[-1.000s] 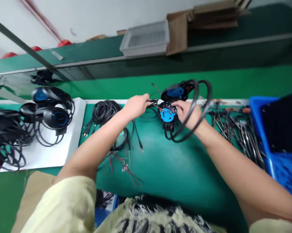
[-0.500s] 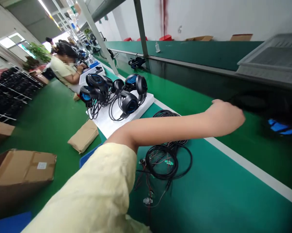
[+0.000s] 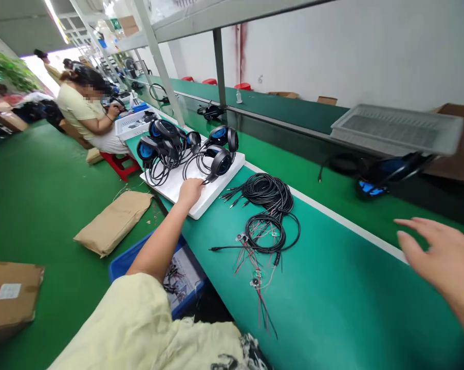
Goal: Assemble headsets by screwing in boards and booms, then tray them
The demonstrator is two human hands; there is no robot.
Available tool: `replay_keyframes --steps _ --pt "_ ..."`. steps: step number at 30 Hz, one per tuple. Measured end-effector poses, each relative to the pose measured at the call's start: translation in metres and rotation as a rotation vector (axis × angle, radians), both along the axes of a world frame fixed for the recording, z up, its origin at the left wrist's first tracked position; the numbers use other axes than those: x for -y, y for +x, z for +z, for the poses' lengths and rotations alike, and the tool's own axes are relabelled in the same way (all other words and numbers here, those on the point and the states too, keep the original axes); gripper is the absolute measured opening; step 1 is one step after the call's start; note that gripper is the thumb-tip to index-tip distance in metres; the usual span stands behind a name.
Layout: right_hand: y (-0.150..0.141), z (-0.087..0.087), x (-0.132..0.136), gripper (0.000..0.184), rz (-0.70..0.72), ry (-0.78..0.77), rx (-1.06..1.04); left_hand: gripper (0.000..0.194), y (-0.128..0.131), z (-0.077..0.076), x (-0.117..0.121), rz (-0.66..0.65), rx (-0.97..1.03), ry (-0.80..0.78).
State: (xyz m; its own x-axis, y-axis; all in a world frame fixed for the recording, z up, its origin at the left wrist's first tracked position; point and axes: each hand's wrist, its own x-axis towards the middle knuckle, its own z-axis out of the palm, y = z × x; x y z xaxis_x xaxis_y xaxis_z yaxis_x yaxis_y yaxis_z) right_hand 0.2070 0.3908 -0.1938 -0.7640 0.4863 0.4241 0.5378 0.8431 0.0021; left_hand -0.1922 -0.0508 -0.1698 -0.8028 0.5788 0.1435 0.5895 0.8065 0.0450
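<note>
My left hand (image 3: 189, 190) rests on the white foam board (image 3: 212, 196), just below a black and blue headset (image 3: 218, 159); its fingers are curled down on the board and hold nothing I can see. Several more headsets (image 3: 160, 144) lie on the same board. My right hand (image 3: 442, 259) hovers open over the green bench (image 3: 332, 298) at the right, fingers spread, empty. A black and blue headset (image 3: 386, 172) lies on the green belt beyond it. Coiled black cables (image 3: 268, 192) and thin red wires (image 3: 260, 288) lie between my hands.
A grey plastic tray (image 3: 397, 128) sits on the raised ledge at the right. A blue bin (image 3: 173, 280) stands under the bench by my left arm. A flat brown parcel (image 3: 114, 221) and a cardboard box (image 3: 8, 298) lie on the green floor. A seated person (image 3: 85, 110) works further along.
My view swung left from the bench to along the line. My left hand moved from the headset wires to the white board. My right hand let go of the headset, which now lies on the belt.
</note>
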Motion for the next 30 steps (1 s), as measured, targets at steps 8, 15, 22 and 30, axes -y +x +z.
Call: replay_keyframes --steps 8,15,22,30 --pt "0.031 0.048 0.186 0.051 0.245 0.009 -0.105 0.026 0.082 0.051 0.026 -0.39 -0.122 0.19" --pt "0.059 0.07 0.302 0.069 0.28 0.177 -0.128 0.026 0.207 0.111 -0.009 -1.371 -0.126 0.142" --pt "0.115 0.021 0.308 0.076 -0.091 -0.092 -0.544 0.041 0.257 0.078 -0.055 -1.478 -0.061 0.787" --pt "0.118 -0.007 0.313 0.073 -0.318 -0.393 -0.709 0.039 0.32 -0.027 -0.129 -1.561 0.183 0.094"
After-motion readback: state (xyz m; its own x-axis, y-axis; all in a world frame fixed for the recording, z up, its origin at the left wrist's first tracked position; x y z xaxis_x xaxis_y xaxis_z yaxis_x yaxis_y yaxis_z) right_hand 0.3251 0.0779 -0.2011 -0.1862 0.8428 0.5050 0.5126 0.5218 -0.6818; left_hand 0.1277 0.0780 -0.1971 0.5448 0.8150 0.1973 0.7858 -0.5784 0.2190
